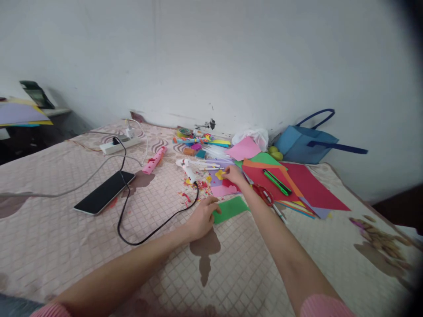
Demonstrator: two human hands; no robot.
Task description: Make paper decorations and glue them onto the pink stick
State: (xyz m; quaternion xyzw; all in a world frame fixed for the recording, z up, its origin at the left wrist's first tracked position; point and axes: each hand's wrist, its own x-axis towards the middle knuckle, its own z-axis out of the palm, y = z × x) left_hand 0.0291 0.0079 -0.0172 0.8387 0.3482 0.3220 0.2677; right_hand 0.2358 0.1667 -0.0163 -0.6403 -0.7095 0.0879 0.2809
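A green paper strip lies flat on the patterned cloth, and my left hand touches its left end with curled fingers. Further back, my right hand reaches to a small yellow paper piece over purple and red paper; its fingertips are close together at the piece, and whether they grip it is too small to tell. A white glue gun with a black cable lies just left of it, among small paper scraps. Red-handled scissors rest beside my right forearm.
Red sheets and a green cutter lie at the right, near a blue bag. At the left are a black tablet, a power strip, loose cables and a pink paper roll. A wall stands behind.
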